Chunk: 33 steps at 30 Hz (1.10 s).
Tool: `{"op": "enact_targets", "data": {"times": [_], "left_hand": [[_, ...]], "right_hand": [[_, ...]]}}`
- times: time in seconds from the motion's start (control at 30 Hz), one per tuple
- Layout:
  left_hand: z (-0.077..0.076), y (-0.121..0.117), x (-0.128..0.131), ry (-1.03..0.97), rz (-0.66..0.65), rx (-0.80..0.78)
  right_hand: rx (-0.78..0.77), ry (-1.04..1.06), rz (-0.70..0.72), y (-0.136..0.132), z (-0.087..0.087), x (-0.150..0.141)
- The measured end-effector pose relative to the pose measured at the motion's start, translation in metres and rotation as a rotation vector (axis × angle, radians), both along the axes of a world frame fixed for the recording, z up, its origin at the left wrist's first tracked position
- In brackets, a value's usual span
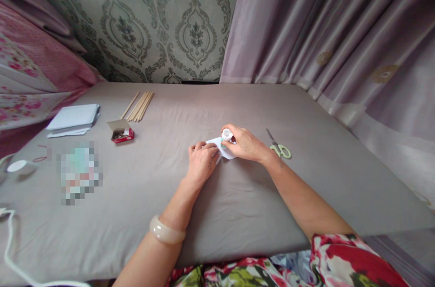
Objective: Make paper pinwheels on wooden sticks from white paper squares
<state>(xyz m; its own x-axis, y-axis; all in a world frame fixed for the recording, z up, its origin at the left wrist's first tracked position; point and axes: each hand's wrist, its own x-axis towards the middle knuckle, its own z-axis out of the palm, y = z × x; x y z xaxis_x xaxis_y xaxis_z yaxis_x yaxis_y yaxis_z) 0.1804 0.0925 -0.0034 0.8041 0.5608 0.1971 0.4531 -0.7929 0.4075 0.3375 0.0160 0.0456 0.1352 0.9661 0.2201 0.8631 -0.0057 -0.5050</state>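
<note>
A small folded piece of white paper (229,154) lies on the grey cloth in front of me. My left hand (203,158) holds it down at its left side, with bent fingers over the edge. In my right hand (245,143) is a glue stick (226,136), white with a greenish label. It stands upright with its lower end against the paper, gripped between thumb and fingers. To the right of that hand lies a pair of scissors (281,148) with light green handles, touched by neither hand.
Back left are a stack of white paper (74,117), several wooden sticks (142,106) and an open red box (123,134) of small metal pieces. A white cable (9,241) runs along the left front. Curtains (326,42) hang at the right.
</note>
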Motion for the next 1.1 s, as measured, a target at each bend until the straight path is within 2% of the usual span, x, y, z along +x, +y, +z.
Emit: {"op": "enact_targets", "data": {"times": [0.2,0.37,0.6,0.87,1.1], "left_hand": [[-0.005,0.001,-0.001,-0.003,-0.002,0.029],[-0.007,0.002,0.000,0.028,0.014,0.042],[-0.006,0.001,0.001,0.032,0.032,0.049],[-0.001,0.000,-0.001,0.047,0.037,0.039],[-0.002,0.000,-0.001,0.041,0.033,0.051]], "right_hand": [[-0.023,-0.015,-0.003,-0.002,0.004,0.004],[0.024,0.025,-0.072,0.002,0.000,0.003],[0.027,0.036,-0.065,0.000,-0.005,0.000],[-0.060,-0.037,-0.002,0.003,0.004,0.003],[-0.128,-0.089,0.012,0.005,0.013,0.001]]}}
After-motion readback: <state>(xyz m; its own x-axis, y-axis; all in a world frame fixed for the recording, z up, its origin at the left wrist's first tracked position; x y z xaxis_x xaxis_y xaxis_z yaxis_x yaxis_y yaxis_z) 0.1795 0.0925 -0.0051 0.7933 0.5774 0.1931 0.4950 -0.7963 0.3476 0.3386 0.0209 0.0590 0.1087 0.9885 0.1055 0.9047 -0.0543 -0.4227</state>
